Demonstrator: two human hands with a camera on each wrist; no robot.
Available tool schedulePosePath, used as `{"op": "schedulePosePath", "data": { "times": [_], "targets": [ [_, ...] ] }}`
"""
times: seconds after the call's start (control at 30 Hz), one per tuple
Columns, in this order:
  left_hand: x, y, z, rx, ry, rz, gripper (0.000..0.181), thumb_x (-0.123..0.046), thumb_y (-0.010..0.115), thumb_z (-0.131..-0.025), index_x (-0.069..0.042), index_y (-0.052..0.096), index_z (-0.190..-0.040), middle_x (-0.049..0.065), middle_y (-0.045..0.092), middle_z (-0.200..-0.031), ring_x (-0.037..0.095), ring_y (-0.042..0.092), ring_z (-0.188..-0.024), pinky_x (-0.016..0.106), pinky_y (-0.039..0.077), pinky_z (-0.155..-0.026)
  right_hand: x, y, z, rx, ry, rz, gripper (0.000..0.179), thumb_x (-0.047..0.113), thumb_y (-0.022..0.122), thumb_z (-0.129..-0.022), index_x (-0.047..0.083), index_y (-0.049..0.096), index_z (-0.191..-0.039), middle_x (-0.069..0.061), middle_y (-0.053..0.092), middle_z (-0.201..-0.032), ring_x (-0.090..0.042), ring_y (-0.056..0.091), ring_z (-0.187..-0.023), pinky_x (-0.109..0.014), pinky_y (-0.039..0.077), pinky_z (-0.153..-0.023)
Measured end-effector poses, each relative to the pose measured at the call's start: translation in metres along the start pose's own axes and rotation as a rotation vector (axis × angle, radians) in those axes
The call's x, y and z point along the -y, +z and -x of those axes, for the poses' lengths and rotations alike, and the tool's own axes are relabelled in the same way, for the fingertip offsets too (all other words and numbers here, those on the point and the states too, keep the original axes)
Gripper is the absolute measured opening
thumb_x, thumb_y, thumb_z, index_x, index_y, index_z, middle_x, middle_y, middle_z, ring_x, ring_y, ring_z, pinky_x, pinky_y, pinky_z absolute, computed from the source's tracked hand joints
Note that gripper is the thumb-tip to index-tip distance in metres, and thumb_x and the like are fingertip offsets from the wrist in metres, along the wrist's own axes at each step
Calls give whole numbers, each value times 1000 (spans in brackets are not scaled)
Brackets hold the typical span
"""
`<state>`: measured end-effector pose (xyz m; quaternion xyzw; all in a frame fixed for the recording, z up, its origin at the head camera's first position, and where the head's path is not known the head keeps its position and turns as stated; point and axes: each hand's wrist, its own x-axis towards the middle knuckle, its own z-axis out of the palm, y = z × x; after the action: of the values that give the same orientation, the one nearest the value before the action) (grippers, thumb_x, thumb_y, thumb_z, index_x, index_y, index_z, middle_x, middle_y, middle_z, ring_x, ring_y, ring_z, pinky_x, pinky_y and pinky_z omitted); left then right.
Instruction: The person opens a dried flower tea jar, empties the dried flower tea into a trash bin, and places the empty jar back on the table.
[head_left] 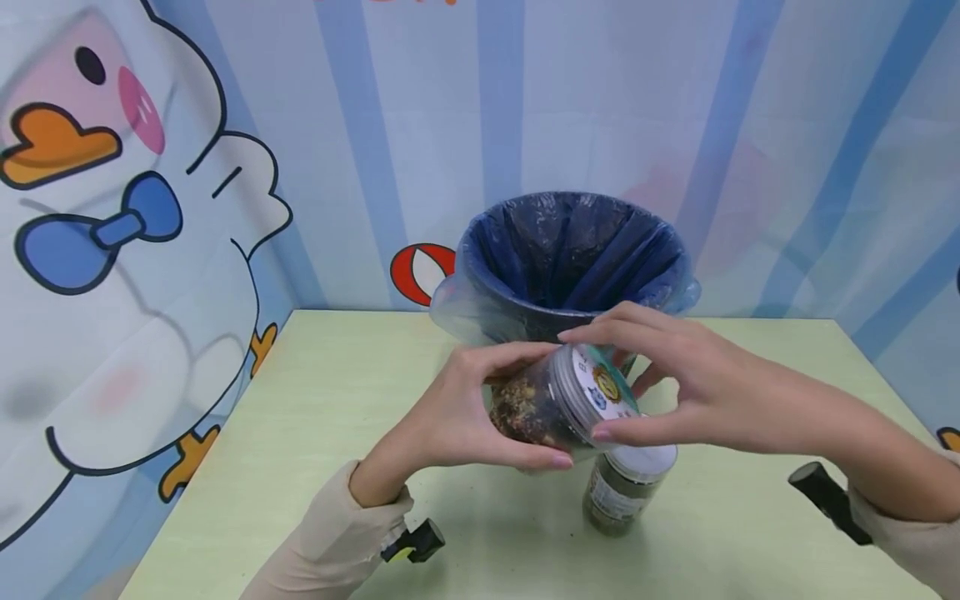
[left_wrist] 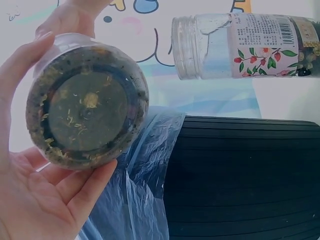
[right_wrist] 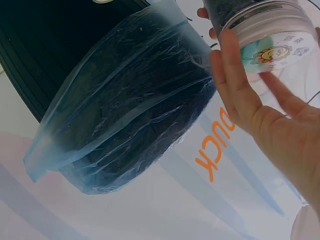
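My left hand (head_left: 457,408) grips a clear plastic jar (head_left: 527,408), tilted on its side, its thumb below and its fingers above. Dark and yellowish dried bits lie inside; in the left wrist view they cling around the jar's base (left_wrist: 87,107). The jar's screw lid (head_left: 606,383), with a round sticker of a cartoon flower, faces right. My right hand (head_left: 693,379) holds that lid, thumb at its lower edge and fingers along the upper side. Just below stands a second jar (head_left: 618,498) with a pale top and a flowered label (left_wrist: 265,47).
Behind the hands stands a black ribbed bin (left_wrist: 240,175), lined with a blue plastic bag (head_left: 577,250) folded over its rim. The pale green table (head_left: 360,358) meets a cartoon duck backdrop (head_left: 420,100) at the back and left.
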<state>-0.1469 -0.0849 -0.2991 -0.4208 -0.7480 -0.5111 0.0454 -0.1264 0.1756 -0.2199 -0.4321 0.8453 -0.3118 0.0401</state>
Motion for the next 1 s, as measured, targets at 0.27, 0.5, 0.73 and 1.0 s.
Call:
{"op": "schedulePosePath", "data": {
  "times": [0.27,0.5,0.73,1.0],
  "targets": [
    [1,-2,3,11,-19,42,77,-19,94,-66,-16,60,-136,-4,65,-124,12,64,-109,34,53,-92,-4,-3,-1,19,-126,11,65,24,82,-85,28,51,-143,9,45,-139,-12,51,-119,-37,56,-86],
    [1,-2,3,10,-17,46,76,-18,94,-67,-16,60,-136,-4,65,-124,13,64,-108,34,53,-91,-2,-2,-1,-10,-83,60,70,28,79,-88,28,45,-149,8,42,-143,-12,49,-121,-41,53,-88],
    [1,-1,2,0,-4,43,76,-19,94,-66,-16,61,-135,-4,65,-123,13,65,-107,33,54,-90,11,6,-2,-39,162,128,61,46,65,-95,23,46,-148,6,53,-129,-5,57,-96,-27,55,-71],
    [-1,-2,3,9,-5,40,78,-19,94,-65,-15,60,-136,-3,65,-124,13,64,-108,33,54,-90,10,5,-1,-21,97,53,58,40,73,-91,25,51,-143,7,56,-125,-9,59,-99,-28,57,-74]
  ]
}}
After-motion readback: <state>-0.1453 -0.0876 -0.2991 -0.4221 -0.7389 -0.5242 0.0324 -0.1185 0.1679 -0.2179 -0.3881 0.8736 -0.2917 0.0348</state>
